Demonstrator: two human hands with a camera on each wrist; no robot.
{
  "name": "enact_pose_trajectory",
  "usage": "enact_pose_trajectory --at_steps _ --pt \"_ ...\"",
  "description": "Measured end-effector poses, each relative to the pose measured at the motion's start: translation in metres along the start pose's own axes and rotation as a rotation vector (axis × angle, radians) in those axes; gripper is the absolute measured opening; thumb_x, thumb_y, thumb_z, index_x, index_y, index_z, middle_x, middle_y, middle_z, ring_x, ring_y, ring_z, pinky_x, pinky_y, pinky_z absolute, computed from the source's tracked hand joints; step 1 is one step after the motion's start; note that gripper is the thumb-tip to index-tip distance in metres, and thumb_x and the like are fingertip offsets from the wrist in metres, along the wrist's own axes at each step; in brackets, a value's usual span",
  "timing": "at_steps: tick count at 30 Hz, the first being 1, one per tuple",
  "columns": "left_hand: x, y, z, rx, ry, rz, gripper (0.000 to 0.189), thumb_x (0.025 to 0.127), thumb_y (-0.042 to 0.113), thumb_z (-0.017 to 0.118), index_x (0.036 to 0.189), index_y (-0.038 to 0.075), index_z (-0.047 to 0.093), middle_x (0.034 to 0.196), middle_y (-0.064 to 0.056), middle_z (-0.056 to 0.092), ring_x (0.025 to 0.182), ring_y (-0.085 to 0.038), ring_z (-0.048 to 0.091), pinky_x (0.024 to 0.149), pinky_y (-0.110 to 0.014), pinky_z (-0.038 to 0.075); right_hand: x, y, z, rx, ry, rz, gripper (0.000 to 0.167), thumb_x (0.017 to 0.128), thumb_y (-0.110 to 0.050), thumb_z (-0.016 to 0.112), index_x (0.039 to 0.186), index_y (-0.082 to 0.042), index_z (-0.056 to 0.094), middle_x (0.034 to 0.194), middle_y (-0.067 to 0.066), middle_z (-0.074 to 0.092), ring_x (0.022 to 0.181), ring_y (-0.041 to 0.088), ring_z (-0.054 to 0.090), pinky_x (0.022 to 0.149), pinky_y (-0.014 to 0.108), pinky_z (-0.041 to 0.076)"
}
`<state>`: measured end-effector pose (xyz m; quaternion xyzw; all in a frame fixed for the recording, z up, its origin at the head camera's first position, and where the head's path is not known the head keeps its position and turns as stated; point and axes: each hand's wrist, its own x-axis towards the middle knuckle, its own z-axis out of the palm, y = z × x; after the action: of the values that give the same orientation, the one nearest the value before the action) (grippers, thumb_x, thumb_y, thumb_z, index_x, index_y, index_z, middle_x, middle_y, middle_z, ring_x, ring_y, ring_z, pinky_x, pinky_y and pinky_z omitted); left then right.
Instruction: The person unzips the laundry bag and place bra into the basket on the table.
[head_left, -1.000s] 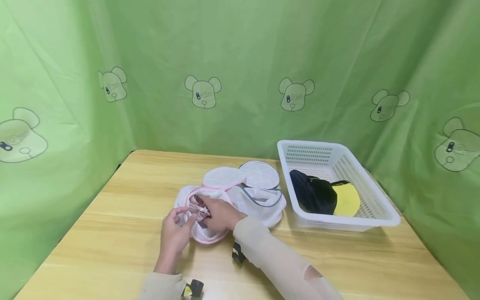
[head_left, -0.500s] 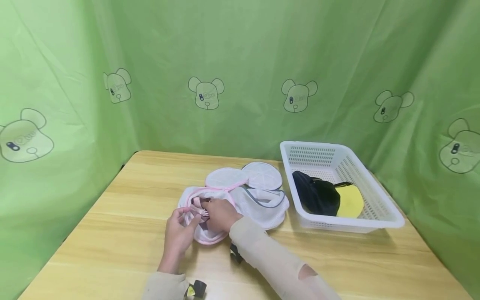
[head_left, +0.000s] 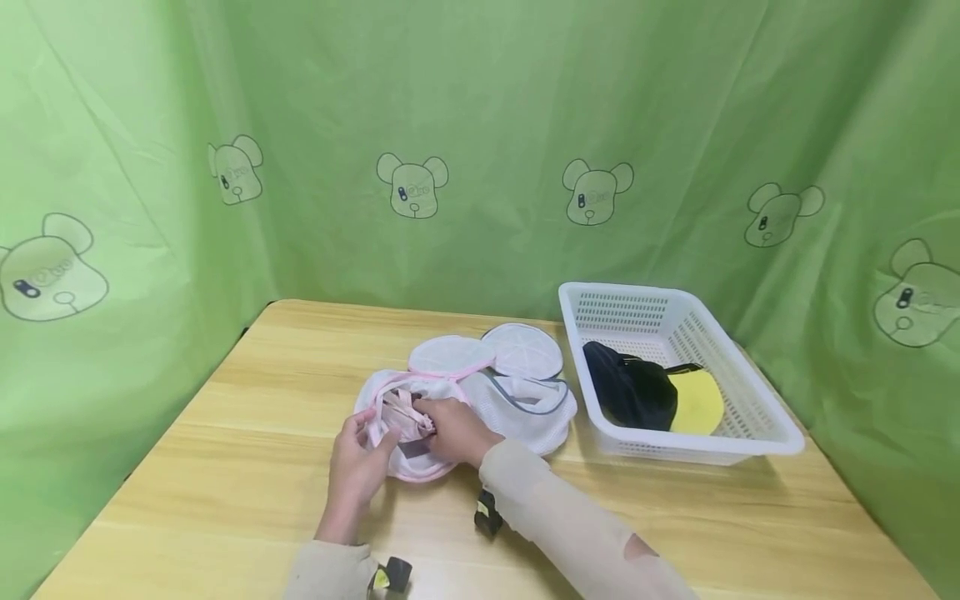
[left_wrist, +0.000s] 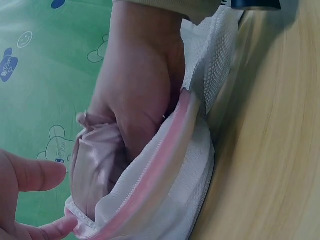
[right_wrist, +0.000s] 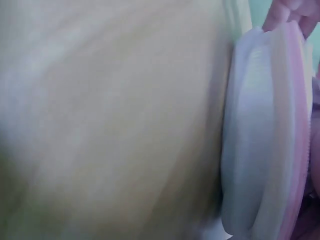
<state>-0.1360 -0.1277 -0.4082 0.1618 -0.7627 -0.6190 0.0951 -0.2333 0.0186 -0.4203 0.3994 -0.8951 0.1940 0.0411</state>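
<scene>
A white mesh laundry bag (head_left: 431, 472) with a pink zip lies unzipped on the table. Inside it is a bunched, pinkish satin garment (head_left: 405, 417) with thin straps; its exact kind cannot be told. My right hand (head_left: 459, 433) reaches into the opening and grips the garment's right side, its fingertips partly hidden. At the bag's left rim is my left hand (head_left: 356, 471). In the left wrist view its thumb (left_wrist: 42, 174) stands apart from the garment, while a finger (left_wrist: 56, 228) touches the rim. The right wrist view shows the bag's side (right_wrist: 252, 135) close up.
A second mesh bag (head_left: 540, 425) with a grey zip sits open beside the first. Two round lids (head_left: 450, 357) lie behind them. At the right stands a white basket (head_left: 675, 443) holding a black item (head_left: 637, 396) and a yellow piece (head_left: 697, 400). Green curtains surround the table.
My right hand has shifted slightly right inside the bag, and the pinkish garment shows more spread out. My left thumb and fingers remain by the left rim.
</scene>
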Motion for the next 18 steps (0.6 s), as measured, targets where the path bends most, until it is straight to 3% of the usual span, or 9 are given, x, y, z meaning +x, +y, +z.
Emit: enact_pose_trajectory --at_steps 3,10,14,18 --pt "0.0 0.0 -0.001 0.003 0.004 0.003 0.055 0.091 0.015 0.065 0.138 -0.002 0.043 0.145 -0.028 0.036 0.132 -0.046 0.036 0.108 -0.054 0.032 -0.002 0.0 -0.006 0.052 0.038 -0.035 0.04 0.069 0.004 0.072 0.107 -0.007 0.066 0.093 0.004 0.068 0.083 0.018 0.062 0.077 0.031 0.054" --pt "0.002 -0.002 -0.001 0.009 0.0 -0.015 0.063 0.092 0.018 0.064 0.143 -0.005 0.036 0.147 -0.029 0.033 0.133 -0.046 0.034 0.109 -0.053 0.03 -0.007 0.004 -0.02 0.098 0.159 -0.087 0.037 0.07 0.006 0.068 0.106 -0.005 0.068 0.105 0.009 0.07 0.093 0.023 0.066 0.083 0.035 0.054" --pt "0.002 -0.003 -0.002 0.011 -0.001 -0.025 0.066 0.092 0.019 0.064 0.144 -0.007 0.033 0.148 -0.029 0.031 0.134 -0.047 0.033 0.11 -0.054 0.028 -0.008 0.008 -0.024 0.116 0.228 -0.106 0.025 0.069 0.003 0.069 0.092 -0.008 0.066 0.091 0.003 0.069 0.084 0.019 0.065 0.077 0.033 0.055" --pt "0.003 -0.003 -0.002 0.007 -0.002 -0.021 0.067 0.092 0.018 0.064 0.144 -0.008 0.031 0.148 -0.03 0.03 0.133 -0.047 0.033 0.11 -0.054 0.028 -0.008 0.01 -0.025 0.11 0.28 -0.115 0.024 0.068 0.0 0.07 0.09 -0.008 0.065 0.085 0.003 0.068 0.077 0.017 0.064 0.073 0.033 0.055"
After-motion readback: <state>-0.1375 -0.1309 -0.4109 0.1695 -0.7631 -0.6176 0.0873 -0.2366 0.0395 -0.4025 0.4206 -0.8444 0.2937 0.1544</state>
